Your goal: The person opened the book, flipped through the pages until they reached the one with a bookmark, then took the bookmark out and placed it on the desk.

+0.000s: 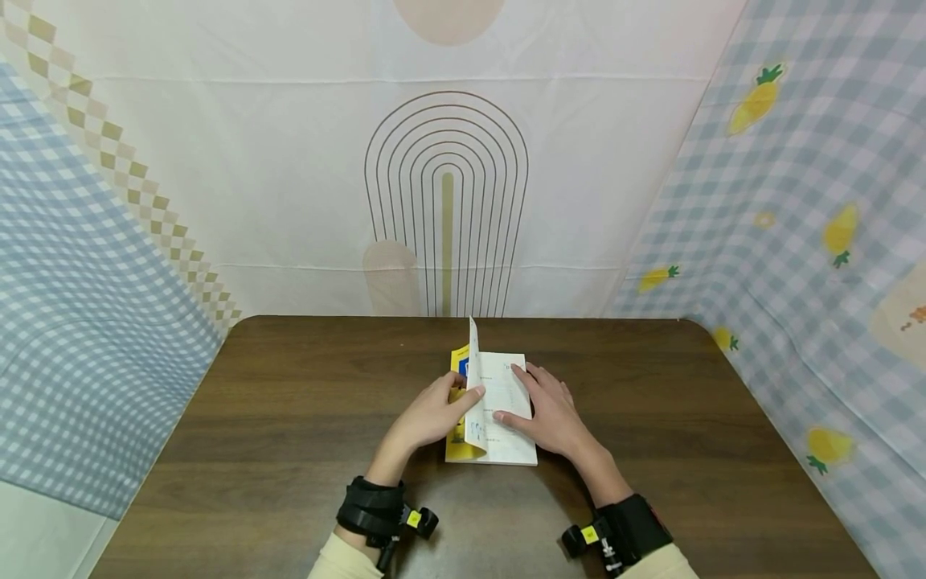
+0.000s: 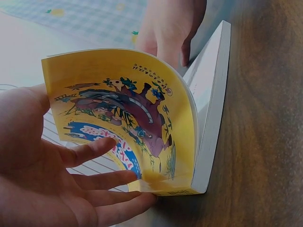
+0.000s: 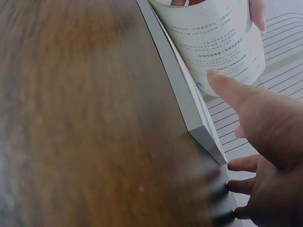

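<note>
A paperback book [image 1: 505, 410] lies open on the table, its right-hand page white with print. My left hand [image 1: 432, 412] pinches the yellow front cover [image 2: 142, 111] and the leaf behind it, thumb on the page side and fingers on the cover side. That cover stands raised and bends over to the left, and a cartoon picture and blue title show on it in the left wrist view. My right hand [image 1: 557, 414] rests at the book's right edge. Its thumb lies over the page and its other fingers spread past the edge, as the right wrist view shows.
The brown wooden table [image 1: 289, 386] extends around the book on all sides. Behind it hangs a white cloth [image 1: 289, 185] with arch lines, and blue checked cloths [image 1: 796, 281] hang at both sides. Each wrist carries a black strap with a small camera [image 1: 427, 523].
</note>
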The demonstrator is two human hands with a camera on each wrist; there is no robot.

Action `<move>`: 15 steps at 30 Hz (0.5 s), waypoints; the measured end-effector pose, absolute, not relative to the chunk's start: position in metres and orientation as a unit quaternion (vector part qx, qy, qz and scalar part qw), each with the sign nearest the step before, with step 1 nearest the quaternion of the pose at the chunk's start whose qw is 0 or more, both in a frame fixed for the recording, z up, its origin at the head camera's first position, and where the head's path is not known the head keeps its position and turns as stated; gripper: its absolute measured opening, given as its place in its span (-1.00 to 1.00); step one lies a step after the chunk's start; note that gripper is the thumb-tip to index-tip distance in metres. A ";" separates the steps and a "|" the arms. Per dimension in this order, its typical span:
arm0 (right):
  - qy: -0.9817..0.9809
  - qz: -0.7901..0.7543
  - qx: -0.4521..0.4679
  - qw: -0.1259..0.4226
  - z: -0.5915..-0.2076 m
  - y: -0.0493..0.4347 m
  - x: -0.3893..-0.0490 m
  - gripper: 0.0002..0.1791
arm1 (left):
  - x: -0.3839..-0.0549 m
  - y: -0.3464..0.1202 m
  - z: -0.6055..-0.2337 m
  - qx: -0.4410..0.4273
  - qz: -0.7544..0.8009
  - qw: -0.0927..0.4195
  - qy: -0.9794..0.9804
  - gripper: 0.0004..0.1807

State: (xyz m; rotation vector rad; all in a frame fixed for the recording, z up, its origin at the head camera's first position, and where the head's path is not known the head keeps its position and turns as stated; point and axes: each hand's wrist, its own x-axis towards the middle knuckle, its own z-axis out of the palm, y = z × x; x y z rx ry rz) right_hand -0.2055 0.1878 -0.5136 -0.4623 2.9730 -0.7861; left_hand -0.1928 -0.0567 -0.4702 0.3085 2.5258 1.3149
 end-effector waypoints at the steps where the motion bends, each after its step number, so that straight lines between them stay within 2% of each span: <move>1: 0.956 -0.252 -0.149 0.016 -0.514 0.188 -0.206 0.04 | -0.193 -0.057 -0.470 0.107 0.455 0.139 0.873 -0.26; 15: 0.957 -0.247 -0.150 0.020 -0.514 0.188 -0.206 0.02 | -0.192 -0.057 -0.469 0.108 0.454 0.138 0.873 -0.26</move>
